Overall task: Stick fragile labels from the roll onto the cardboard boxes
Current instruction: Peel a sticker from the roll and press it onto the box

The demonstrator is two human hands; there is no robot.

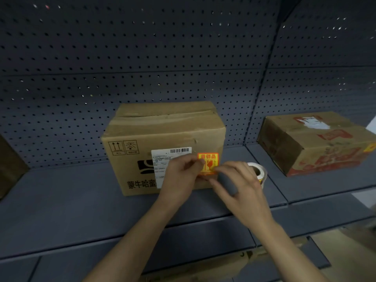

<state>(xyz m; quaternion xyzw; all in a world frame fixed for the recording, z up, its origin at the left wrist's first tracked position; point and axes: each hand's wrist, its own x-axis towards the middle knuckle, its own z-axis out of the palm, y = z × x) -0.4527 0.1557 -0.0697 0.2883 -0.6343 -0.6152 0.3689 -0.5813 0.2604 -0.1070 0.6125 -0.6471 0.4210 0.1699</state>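
Fragile label (208,162) (orange and yellow, with red marks) sits on the front of the middle cardboard box (162,129), just beside a white paper sticker (162,159). It lies between both hands. The box is closed and stands on a dark shelf (81,200). The left hand (181,176) pinches the label's left edge with curled fingers. The right hand (238,186) touches the label's bottom right corner with a fingertip and grips the roll (257,171) with its other fingers. One finger wears a gray cover (226,183). Another box (317,143) stands well apart on the right.
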